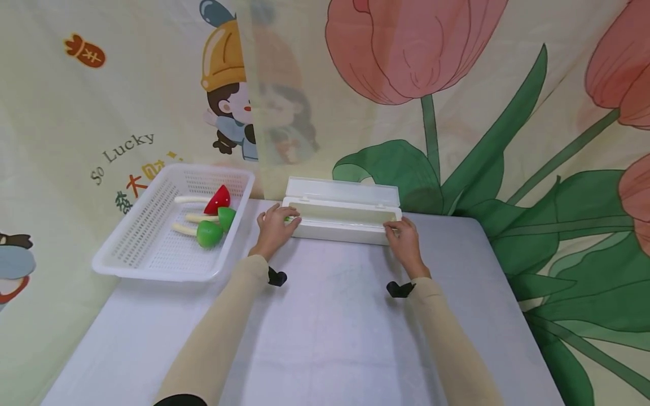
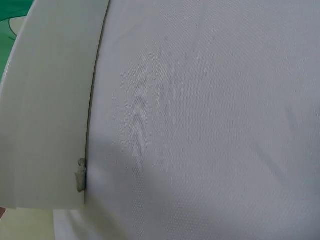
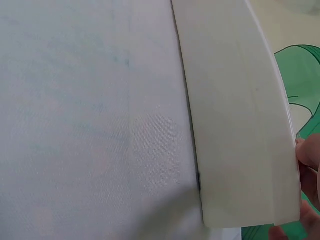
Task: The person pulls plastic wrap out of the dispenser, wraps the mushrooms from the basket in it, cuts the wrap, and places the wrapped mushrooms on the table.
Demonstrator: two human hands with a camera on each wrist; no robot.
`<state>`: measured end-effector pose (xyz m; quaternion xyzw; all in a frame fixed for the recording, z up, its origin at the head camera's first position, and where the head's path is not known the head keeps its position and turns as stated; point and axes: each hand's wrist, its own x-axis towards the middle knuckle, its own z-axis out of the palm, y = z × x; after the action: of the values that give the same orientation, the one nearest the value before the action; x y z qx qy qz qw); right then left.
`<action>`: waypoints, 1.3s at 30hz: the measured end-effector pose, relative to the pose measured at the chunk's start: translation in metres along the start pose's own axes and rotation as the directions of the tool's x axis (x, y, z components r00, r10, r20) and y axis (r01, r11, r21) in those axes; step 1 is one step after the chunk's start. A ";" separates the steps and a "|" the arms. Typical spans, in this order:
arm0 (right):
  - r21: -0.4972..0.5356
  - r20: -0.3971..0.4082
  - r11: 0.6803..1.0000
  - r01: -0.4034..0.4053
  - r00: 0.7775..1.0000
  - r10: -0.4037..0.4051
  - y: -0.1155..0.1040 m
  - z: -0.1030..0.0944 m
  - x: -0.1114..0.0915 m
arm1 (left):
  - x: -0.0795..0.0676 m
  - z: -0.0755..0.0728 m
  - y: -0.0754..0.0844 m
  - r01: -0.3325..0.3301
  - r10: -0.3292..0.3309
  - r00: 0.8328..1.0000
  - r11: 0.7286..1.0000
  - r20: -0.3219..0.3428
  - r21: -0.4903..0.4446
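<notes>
A long white box [image 1: 340, 233] stands at the back of the table, its hinged clear lid [image 1: 345, 192] raised behind it. My left hand [image 1: 275, 226] grips the box's left front corner between thumb and fingers; a bit of green shows by its fingertips. At the opposite front corner my right hand [image 1: 404, 241] holds the box rim with bent fingers. In the right wrist view, the fingertips [image 3: 308, 152] of that hand touch the rim near the end of the box front [image 3: 240, 125]. The left wrist view shows the box front [image 2: 47, 110] but hardly any of the left hand.
Left of the box stands a white perforated basket [image 1: 122, 269]. In it lie a red spotted piece [image 1: 219, 200] and two green-headed pieces [image 1: 210, 233] with pale stems. A white cloth covers the table [image 1: 330, 327]. Printed curtains [image 1: 487, 113] hang right behind it.
</notes>
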<state>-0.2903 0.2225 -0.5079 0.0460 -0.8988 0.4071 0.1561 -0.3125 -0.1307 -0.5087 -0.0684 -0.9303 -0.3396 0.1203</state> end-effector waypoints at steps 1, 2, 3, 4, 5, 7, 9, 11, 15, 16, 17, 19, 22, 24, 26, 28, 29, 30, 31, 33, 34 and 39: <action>0.004 -0.007 1.000 -0.004 1.000 0.004 0.000 0.000 0.000 | 0.000 0.001 0.000 0.005 -0.005 1.000 1.000 -0.004 -0.005; 0.003 -0.012 1.000 -0.003 1.000 0.003 0.000 0.001 0.000 | 0.000 0.002 0.000 0.009 -0.009 1.000 1.000 -0.008 -0.009; 0.001 -0.016 1.000 -0.001 1.000 0.001 -0.001 0.001 0.000 | 0.000 0.002 0.000 0.013 -0.013 1.000 1.000 -0.011 -0.010; -0.001 -0.018 1.000 -0.001 1.000 0.001 -0.001 0.001 0.000 | 0.001 0.002 0.001 0.020 -0.020 1.000 1.000 -0.013 -0.011; -0.006 -0.019 1.000 0.000 1.000 0.000 -0.001 0.001 0.001 | 0.001 0.002 0.001 0.026 -0.026 1.000 1.000 -0.015 -0.008; -0.015 -0.019 1.000 0.001 1.000 -0.001 -0.002 0.002 0.001 | 0.001 0.002 0.003 0.039 -0.039 0.999 0.999 -0.014 0.006; -0.019 -0.018 1.000 -0.004 1.000 0.004 -0.003 0.002 0.002 | 0.001 0.001 0.005 0.049 -0.049 0.999 0.999 -0.012 0.015; -0.020 -0.019 1.000 -0.012 1.000 0.012 -0.004 0.002 0.002 | 0.003 0.000 0.008 0.054 -0.054 0.998 0.998 -0.013 0.028; -0.020 -0.022 1.000 -0.019 1.000 0.019 -0.004 0.001 0.004 | 0.005 -0.003 0.014 0.054 -0.054 0.998 0.997 -0.016 0.050; -0.021 -0.023 1.000 -0.017 1.000 0.017 -0.004 0.001 0.004 | 0.005 -0.003 0.015 0.054 -0.053 0.998 0.997 -0.017 0.052; -0.020 -0.023 1.000 -0.013 1.000 0.013 -0.004 0.001 0.004 | 0.006 -0.003 0.016 0.052 -0.051 0.999 0.997 -0.018 0.057; -0.015 -0.024 1.000 -0.006 1.000 0.005 -0.004 0.001 0.005 | 0.006 -0.003 0.017 0.053 -0.051 0.998 0.997 -0.027 0.064; -0.014 -0.024 1.000 -0.004 1.000 0.004 -0.004 0.000 0.005 | 0.007 -0.002 0.018 0.061 -0.058 0.997 0.995 -0.049 0.077; -0.021 -0.028 1.000 -0.010 1.000 0.009 -0.004 0.000 0.004 | 0.007 0.000 0.018 0.066 -0.060 0.996 0.994 -0.066 0.086; -0.029 -0.030 0.999 -0.017 0.999 0.016 -0.004 0.000 0.004 | 0.007 0.000 0.018 0.067 -0.060 0.995 0.994 -0.079 0.092; -0.036 -0.033 0.999 -0.018 0.999 0.017 -0.004 0.000 0.004 | 0.007 0.001 0.017 0.062 -0.054 0.995 0.994 -0.089 0.095; -0.038 -0.034 0.999 -0.018 0.999 0.016 -0.005 0.000 0.004 | 0.007 0.001 0.017 0.060 -0.051 0.994 0.993 -0.092 0.099; -0.039 -0.034 0.999 -0.017 0.999 0.015 -0.005 -0.001 0.004 | 0.007 0.001 0.017 0.057 -0.048 0.994 0.993 -0.095 0.099; -0.039 -0.033 0.999 -0.018 0.999 0.016 -0.006 -0.002 0.005 | 0.008 0.001 0.017 0.055 -0.045 0.994 0.994 -0.098 0.096; -0.038 -0.029 0.999 -0.024 0.999 0.023 -0.008 -0.003 0.006 | 0.008 0.001 0.017 0.048 -0.039 0.994 0.995 -0.104 0.092; -0.035 -0.027 0.999 -0.029 0.999 0.028 -0.009 -0.004 0.007 | 0.008 0.000 0.017 0.044 -0.035 0.994 0.995 -0.106 0.087; -0.010 -0.025 0.999 -0.039 0.999 0.039 -0.012 -0.007 0.009 | 0.010 -0.003 0.019 0.019 -0.011 0.994 0.997 -0.111 0.071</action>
<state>-0.2947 0.2201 -0.4927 0.0224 -0.8996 0.4060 0.1595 -0.3175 -0.1182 -0.4922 -0.0384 -0.9344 -0.3100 0.1712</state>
